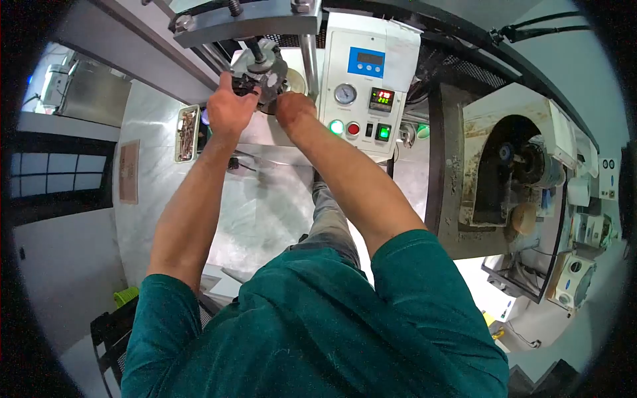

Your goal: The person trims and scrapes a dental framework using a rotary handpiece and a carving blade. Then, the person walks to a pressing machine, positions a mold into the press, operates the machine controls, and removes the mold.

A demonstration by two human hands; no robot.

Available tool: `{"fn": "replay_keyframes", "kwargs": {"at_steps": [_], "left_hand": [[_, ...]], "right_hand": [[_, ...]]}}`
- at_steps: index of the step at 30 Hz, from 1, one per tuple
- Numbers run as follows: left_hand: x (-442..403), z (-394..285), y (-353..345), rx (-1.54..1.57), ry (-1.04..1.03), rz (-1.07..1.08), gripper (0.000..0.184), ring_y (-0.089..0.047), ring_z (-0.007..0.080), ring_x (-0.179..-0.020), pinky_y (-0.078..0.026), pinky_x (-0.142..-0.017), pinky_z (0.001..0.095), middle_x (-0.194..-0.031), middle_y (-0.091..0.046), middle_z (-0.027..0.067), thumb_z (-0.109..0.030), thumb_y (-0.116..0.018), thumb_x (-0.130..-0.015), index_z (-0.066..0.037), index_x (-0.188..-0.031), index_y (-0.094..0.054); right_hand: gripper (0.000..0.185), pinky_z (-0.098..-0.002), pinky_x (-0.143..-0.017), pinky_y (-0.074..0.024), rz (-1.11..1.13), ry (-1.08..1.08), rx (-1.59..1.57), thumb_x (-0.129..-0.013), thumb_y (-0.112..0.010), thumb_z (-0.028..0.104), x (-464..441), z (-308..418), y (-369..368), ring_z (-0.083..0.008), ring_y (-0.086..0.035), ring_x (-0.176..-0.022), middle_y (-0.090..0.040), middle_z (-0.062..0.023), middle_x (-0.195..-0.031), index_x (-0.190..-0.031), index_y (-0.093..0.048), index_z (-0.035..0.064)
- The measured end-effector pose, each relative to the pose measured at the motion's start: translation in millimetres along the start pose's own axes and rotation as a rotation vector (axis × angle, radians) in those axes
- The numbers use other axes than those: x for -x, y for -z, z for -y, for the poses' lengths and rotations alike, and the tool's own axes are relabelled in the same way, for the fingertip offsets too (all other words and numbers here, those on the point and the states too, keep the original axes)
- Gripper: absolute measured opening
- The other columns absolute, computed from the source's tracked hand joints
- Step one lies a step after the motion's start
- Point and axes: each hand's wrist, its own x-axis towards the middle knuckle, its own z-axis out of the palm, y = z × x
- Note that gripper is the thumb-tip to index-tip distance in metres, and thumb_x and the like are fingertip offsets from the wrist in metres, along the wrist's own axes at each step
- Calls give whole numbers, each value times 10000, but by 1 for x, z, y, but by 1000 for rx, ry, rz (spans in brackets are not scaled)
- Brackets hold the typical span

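In front of me is a press with a round grey metal assembly [270, 76] under its vertical screw shaft [255, 49]. My left hand [230, 109] is at the left side of this assembly. Its thumb and a raised finger are on either side of a black clamp-like part [244, 86], with the other fingers bent behind it. My right hand [294, 108] is at the assembly's lower right, close to a pale round disc [296, 81]. Its fingers point away from me and are hidden, so what they touch does not show.
A white control box [361, 93] with gauge, displays and lit green buttons stands right of the press. Steel columns [309, 63] flank the work spot. A tray of brownish pieces [188, 134] sits lower left. Farther right is a dirty machine housing [488, 152] with a dark opening.
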Motion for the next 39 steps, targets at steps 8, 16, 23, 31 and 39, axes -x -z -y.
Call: {"fn": "replay_keyframes", "kwargs": {"at_steps": [8, 16, 23, 31, 39], "left_hand": [[1, -2, -1, -25, 26, -2, 472, -637, 465, -827, -497, -751, 524, -811, -658, 265, -288, -741, -716, -21, -1029, -509], [-7, -2, 2, -108, 14, 74, 494, -635, 477, -839, -499, -732, 535, -836, -658, 278, -329, -719, -744, -32, -1068, -495], [-4, -8, 6, -165, 27, 120, 549, -647, 459, -828, -504, -748, 525, -825, -660, 271, -366, -728, -741, -6, -1062, -467], [-2, -12, 4, -193, 10, 113, 589, -645, 470, -847, -497, -788, 542, -854, -665, 271, -412, -693, -767, -29, -1150, -461], [-2, -8, 6, -199, -33, 115, 526, -653, 464, -799, -510, -748, 538, -817, -669, 259, -388, -706, -770, -18, -1063, -474]], "right_hand": [[284, -431, -816, -564, -3, 12, 18, -885, -489, 150, -1, 4, 5, -344, -691, -961, -700, -181, -1044, -990, -734, 51], [280, -434, -794, -565, -21, 39, 59, -879, -486, 146, -14, 0, -6, -337, -696, -945, -705, -180, -1026, -963, -734, 48], [276, -420, -796, -566, -46, 80, 68, -881, -494, 166, -11, -2, -10, -322, -697, -948, -712, -162, -1012, -970, -733, 60], [237, -416, -791, -562, 75, 229, 196, -824, -549, 153, 21, 24, -23, -300, -705, -926, -723, -148, -963, -923, -746, 68], [326, -498, -654, -538, -152, 212, -153, -848, -631, 280, 191, -16, 53, -370, -680, -734, -681, -190, -778, -1036, -642, 14]]}}
